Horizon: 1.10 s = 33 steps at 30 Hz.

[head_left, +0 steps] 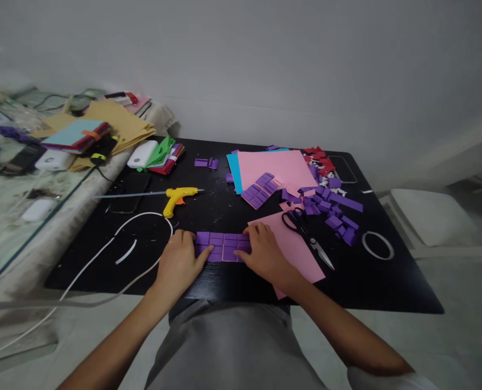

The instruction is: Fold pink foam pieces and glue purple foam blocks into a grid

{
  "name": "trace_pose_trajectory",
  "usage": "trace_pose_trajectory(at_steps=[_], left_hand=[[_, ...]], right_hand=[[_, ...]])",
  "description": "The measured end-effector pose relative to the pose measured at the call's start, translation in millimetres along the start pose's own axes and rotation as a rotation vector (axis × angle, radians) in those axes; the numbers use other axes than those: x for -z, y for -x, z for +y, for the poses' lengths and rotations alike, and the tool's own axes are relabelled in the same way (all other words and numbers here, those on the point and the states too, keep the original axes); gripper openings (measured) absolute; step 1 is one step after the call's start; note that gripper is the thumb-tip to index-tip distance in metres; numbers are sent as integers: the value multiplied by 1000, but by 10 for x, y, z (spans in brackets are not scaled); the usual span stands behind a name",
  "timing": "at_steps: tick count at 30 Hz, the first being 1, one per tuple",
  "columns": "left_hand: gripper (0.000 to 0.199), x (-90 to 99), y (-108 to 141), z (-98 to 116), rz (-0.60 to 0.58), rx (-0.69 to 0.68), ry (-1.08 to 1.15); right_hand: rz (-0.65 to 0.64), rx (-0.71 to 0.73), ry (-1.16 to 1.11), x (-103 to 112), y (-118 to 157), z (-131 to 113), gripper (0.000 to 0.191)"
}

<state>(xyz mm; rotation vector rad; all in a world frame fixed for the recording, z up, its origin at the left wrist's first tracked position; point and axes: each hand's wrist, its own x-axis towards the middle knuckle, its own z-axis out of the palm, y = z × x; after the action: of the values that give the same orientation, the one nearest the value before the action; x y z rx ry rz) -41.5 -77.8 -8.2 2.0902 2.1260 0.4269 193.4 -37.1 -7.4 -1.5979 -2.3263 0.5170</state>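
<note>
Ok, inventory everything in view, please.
Panel: 1, purple, front centre
Second panel: 1, purple and pink, beyond it
Scissors: 1, black-handled, right of centre
Front pink sheet: 1, pink, under scissors
Rear pink sheet: 1, pink, back centre
Blue sheet: 1, blue, under it
Pieces: many, purple, right
Scraps: several, red, back right
Glue gun: 1, yellow, left
Cable: at least 1, white, left
Ring: 1, white, right
Folded bundle: 1, multicoloured, back left
Tan sheets: several, tan, left
Seat: 1, white, right
Table: 1, black, centre
Left clutter: uncounted, blurred
Left hand: 1, on panel
Right hand: 1, on panel
</note>
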Motion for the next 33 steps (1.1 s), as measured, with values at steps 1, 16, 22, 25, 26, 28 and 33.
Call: trace_pose_trajectory(at_steps=[1,16,22,25,26,28,33], left_hand=[[43,-7,-15,18,5,20,38],[13,174,26,266,103,-92,791],[14,213,20,313,143,-158,811],[17,205,26,301,167,-242,760],[19,205,30,297,176,-286,741],[24,206,40,289,197,-394,707],[36,161,66,257,265,-635,592]], right_hand=[[-8,-9,-11,10,-13,-22,38],[-166,-70,-739,197,-15,-133,13],[-158,-18,-655,218,-46,-157,15],[-135,-58,-694,182,-52,-159,16],[-128,-71,-723,166,-55,-158,15],[-121,-89,-803,140,-64,-153,13],[-194,-101,-1097,187,-90,-139,15]])
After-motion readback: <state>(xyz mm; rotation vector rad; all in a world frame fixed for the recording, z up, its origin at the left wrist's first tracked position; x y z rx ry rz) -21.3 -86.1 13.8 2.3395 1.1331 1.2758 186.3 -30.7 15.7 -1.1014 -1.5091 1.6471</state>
